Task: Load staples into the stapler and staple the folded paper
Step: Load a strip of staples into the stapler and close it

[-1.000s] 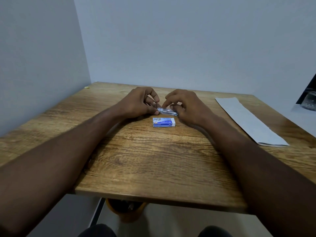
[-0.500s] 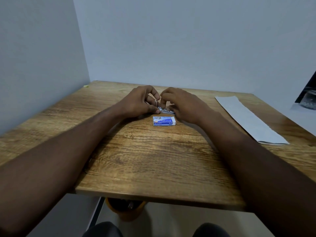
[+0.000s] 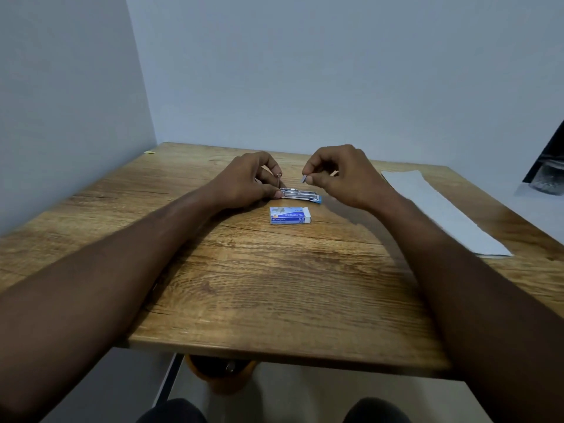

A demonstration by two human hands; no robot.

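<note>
Lifting off the stapler (image 3: 300, 195), the right hand (image 3: 345, 178) pinches staples (image 3: 304, 178); the left hand (image 3: 247, 181) keeps its grip on it.

Silver, blue and white are set against brown wood grain.
The stapler (image 3: 300, 195) gripped by the left hand (image 3: 250, 181) is seen as silver metal with a bright blue tip; a small grey staple strip (image 3: 304, 178) is pinched in the right hand (image 3: 338, 175). Just in front of both hands, the staple box (image 3: 290, 215) is printed blue and white. Right of the right hand, the folded paper (image 3: 442, 209) is plain white. The table (image 3: 274, 285) is streaked tan and darker brown.
</note>
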